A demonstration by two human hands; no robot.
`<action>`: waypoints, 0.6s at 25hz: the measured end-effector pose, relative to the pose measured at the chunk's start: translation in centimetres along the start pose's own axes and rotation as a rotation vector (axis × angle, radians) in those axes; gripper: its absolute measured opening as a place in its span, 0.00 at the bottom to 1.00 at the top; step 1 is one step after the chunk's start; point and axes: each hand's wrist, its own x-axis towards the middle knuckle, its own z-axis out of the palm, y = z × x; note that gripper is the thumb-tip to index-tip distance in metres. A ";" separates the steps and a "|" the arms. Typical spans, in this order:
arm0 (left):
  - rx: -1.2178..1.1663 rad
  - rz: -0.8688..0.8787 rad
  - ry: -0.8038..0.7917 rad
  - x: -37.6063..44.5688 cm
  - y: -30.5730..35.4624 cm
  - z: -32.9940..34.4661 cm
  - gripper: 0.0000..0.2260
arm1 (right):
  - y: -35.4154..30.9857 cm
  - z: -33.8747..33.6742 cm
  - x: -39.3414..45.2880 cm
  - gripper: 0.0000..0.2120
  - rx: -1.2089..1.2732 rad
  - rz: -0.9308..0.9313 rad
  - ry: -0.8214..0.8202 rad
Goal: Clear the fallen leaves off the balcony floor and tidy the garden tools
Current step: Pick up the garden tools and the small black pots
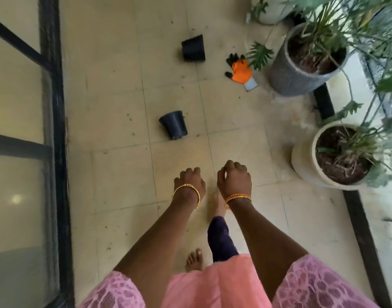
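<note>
hands [212,181] loosely curled, holding nothing; round black plastic pots [174,125] tipped; orange glove [240,71] flat on tile

2 pots [174,125] lie left of the glove [240,71].

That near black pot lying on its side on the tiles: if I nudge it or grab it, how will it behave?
The near black pot lies on its side and tapers, so a nudge would probably roll it in a curve rather than straight. It looks like thin plastic and seems empty, so likely light and a bit flexible at the rim. The floor tiles look smooth, so it may also slide.
</note>
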 end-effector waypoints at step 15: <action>-0.083 0.008 -0.100 24.6 8.7 -12.1 0.17 | 0.5 -3.7 29.1 0.09 -0.167 -0.014 -0.183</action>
